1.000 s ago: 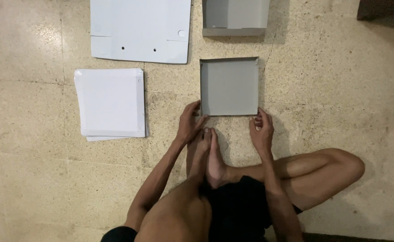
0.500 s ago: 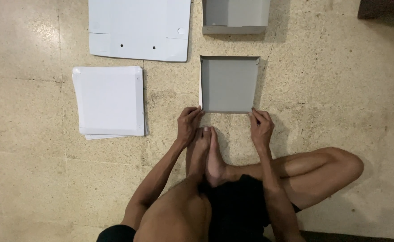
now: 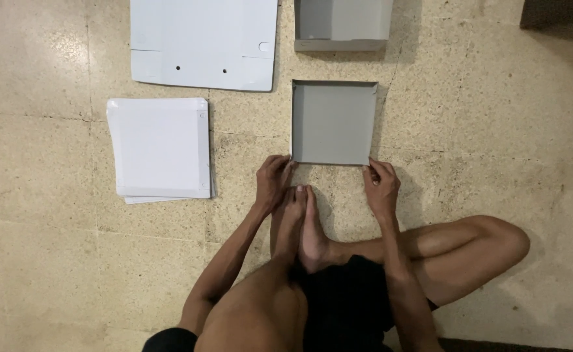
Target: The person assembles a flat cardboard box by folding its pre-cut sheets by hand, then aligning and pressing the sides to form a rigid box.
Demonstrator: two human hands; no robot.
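Observation:
A shallow grey cardboard tray (image 3: 332, 120) with folded-up sides lies on the floor in front of me. My left hand (image 3: 272, 181) touches its near left corner with bent fingers. At the near right corner my right hand (image 3: 381, 186) rests its fingertips on the edge. Neither hand grips the tray; both press at the near edge. My bare feet (image 3: 298, 225) lie between my arms, just below the tray.
A stack of white square sheets (image 3: 159, 148) lies to the left. A large flat white cardboard blank (image 3: 205, 40) is at the top left. Another grey folded box (image 3: 342, 25) sits beyond the tray. The floor is speckled beige stone (image 3: 495, 117).
Both hands have slid slightly nearer to me along the tray's near corners. The tray has stayed nearly in place.

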